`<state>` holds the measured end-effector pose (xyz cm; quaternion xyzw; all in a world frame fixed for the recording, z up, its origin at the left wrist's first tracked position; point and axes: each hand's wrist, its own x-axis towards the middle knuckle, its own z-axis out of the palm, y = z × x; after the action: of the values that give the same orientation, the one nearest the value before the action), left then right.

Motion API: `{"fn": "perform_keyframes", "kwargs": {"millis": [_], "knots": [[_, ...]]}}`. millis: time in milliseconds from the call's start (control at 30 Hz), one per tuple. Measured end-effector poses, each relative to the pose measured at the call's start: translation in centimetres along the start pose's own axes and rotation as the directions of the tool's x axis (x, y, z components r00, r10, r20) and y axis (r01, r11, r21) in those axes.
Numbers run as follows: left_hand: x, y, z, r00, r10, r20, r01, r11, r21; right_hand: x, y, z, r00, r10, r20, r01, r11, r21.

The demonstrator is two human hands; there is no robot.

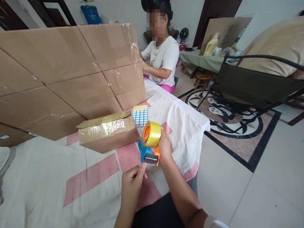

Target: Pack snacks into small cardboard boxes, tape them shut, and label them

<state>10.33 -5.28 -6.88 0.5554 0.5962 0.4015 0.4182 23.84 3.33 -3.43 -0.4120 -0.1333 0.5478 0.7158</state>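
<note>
My right hand (165,145) is closed around an orange and blue tape dispenser (156,154). A roll of yellow packing tape (152,134) sits on it, with a dark roller below. At the dispenser's lower edge, my left hand (133,177) pinches thumb against fingers, apparently on the tape's clear loose end; the fingertips partly hide it. Just beyond both hands a long cardboard box (109,136) lies on the cloth-covered table (95,164), shiny tape along its top. Beside that box is a piece with a blue grid (140,117).
Large stacked cardboard boxes (78,63) form a wall along the table's far left. A co-worker in a white shirt (166,53) sits past them. On the right stand a dark folding chair (249,85) with a person in it and a side table (194,60).
</note>
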Motion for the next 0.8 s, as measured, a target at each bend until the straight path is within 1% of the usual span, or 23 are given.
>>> {"fn": "perform_keyframes", "kwargs": {"millis": [133,233,300,400,467,567,700,767,800], "knots": [[-0.3,-0.2,0.0,0.996,0.059,-0.062,-0.055,0.997,0.061,0.4,0.8,-0.2,1.000,-0.016,-0.022,0.016,1.000,-0.020],[-0.4,-0.4,0.0,0.991,0.089,-0.105,-0.078,0.992,0.103,0.7,1.2,-0.1,1.000,-0.003,0.023,0.004,1.000,-0.004],[-0.3,-0.5,0.1,0.992,0.075,-0.107,-0.063,0.992,0.109,0.7,1.3,-0.1,0.998,0.008,0.057,-0.007,1.000,-0.012],[-0.1,-0.6,0.2,0.996,0.022,-0.090,-0.014,0.995,0.095,0.6,1.2,0.0,0.999,-0.022,0.049,0.023,0.999,-0.023],[-0.1,-0.6,0.3,0.996,0.012,-0.091,-0.003,0.995,0.099,0.6,1.1,-0.1,0.998,-0.046,0.047,0.047,0.999,-0.019],[-0.3,-0.2,0.1,0.988,0.083,-0.127,-0.056,0.978,0.201,0.7,1.1,-0.2,0.997,-0.050,0.059,0.051,0.999,-0.011],[-0.8,0.8,0.1,0.971,0.187,-0.152,-0.120,0.922,0.368,1.0,1.5,-0.5,0.995,-0.017,0.096,0.015,1.000,0.025],[-0.9,1.3,0.2,0.962,0.230,-0.146,-0.153,0.899,0.410,1.1,1.6,-0.5,0.992,-0.011,0.126,0.011,1.000,0.008],[-0.9,1.3,0.3,0.956,0.254,-0.143,-0.172,0.887,0.429,1.2,1.6,-0.5,0.992,-0.030,0.123,0.033,0.999,-0.026]]}}
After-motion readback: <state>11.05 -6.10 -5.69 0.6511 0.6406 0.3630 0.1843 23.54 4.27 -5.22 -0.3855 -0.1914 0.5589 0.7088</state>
